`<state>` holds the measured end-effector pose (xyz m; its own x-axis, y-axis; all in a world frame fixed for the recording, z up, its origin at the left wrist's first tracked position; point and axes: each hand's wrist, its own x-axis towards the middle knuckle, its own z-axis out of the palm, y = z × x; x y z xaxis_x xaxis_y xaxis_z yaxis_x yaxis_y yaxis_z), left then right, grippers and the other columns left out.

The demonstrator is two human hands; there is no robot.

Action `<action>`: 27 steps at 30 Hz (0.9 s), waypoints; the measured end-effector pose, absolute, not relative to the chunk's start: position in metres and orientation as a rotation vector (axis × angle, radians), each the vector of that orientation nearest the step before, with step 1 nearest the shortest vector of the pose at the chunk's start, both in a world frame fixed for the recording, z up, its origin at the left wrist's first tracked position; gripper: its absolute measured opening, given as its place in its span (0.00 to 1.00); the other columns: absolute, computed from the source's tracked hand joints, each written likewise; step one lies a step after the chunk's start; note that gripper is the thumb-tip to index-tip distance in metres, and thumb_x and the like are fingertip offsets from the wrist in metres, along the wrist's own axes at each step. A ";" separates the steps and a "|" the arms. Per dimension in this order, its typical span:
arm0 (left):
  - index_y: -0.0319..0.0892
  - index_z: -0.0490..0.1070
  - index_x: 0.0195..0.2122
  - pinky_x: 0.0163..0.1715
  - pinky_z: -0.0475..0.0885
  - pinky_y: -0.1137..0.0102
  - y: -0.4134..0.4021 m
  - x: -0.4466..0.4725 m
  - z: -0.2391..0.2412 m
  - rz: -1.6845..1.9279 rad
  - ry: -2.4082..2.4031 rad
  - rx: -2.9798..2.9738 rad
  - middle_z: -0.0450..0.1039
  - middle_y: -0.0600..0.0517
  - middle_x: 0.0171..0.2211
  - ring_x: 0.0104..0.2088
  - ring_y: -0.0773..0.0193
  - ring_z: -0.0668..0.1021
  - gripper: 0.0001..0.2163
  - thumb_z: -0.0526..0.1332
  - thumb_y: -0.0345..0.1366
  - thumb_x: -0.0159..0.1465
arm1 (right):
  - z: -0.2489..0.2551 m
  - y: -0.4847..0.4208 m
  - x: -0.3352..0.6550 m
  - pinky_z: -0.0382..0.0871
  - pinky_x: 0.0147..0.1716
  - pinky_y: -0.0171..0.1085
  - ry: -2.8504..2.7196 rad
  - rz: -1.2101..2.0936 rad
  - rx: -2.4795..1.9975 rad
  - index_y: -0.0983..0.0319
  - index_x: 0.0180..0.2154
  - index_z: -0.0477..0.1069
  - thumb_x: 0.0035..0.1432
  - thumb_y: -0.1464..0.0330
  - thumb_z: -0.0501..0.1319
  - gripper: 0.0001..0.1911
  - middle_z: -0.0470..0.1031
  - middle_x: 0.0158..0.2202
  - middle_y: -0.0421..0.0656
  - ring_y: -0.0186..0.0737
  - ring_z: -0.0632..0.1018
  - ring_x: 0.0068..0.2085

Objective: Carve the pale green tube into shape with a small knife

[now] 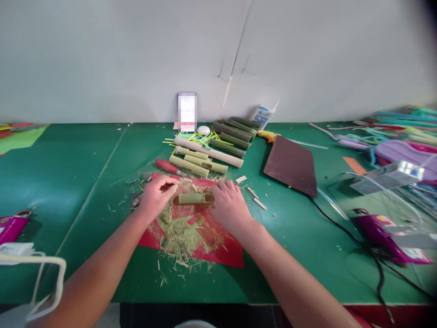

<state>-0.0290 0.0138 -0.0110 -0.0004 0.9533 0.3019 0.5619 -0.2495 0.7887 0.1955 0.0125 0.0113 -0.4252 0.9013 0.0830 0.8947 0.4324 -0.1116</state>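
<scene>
A short pale-green bamboo tube (191,198) with a notch cut near its right end lies crosswise over a red sheet (235,255). My right hand (228,198) is closed around the tube's right end, which its fingers partly cover. Just above and left of the tube's other end, my left hand (157,195) has its thumb and fingertips drawn together in a pinch. Whatever may be between them is too small to make out. Shavings (180,232) are heaped on the sheet below the tube. Beyond my left hand rests a red-handled tool (167,166).
Several bamboo tubes (208,152) lie behind the sheet, with a phone (187,111) upright against the wall. To the right are a dark board (292,165), a black cable (336,223), a purple box (389,237) and coloured strips (403,123). A white frame (61,273) stands front left.
</scene>
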 end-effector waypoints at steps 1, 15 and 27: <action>0.40 0.74 0.34 0.34 0.72 0.71 0.012 -0.029 -0.012 1.148 1.541 1.837 0.76 0.51 0.32 0.32 0.65 0.76 0.06 0.60 0.35 0.59 | 0.010 0.014 0.196 0.57 0.43 0.44 -2.539 0.074 -1.610 0.64 0.36 0.68 0.45 0.74 0.56 0.12 0.68 0.40 0.51 0.49 0.63 0.44; 0.43 0.74 0.37 0.39 0.72 0.68 0.003 -0.033 -0.003 1.040 1.429 2.137 0.76 0.51 0.36 0.37 0.63 0.77 0.05 0.60 0.34 0.60 | 0.002 0.016 0.181 0.60 0.46 0.44 -2.433 0.371 -1.136 0.61 0.43 0.68 0.48 0.61 0.63 0.19 0.70 0.42 0.47 0.45 0.65 0.46; 0.43 0.74 0.36 0.39 0.72 0.68 -0.003 -0.046 -0.014 1.023 1.389 2.232 0.76 0.51 0.35 0.36 0.64 0.77 0.06 0.60 0.35 0.60 | -0.013 0.023 0.173 0.61 0.44 0.42 -2.467 0.413 -0.992 0.62 0.40 0.70 0.50 0.69 0.61 0.13 0.69 0.40 0.45 0.42 0.67 0.43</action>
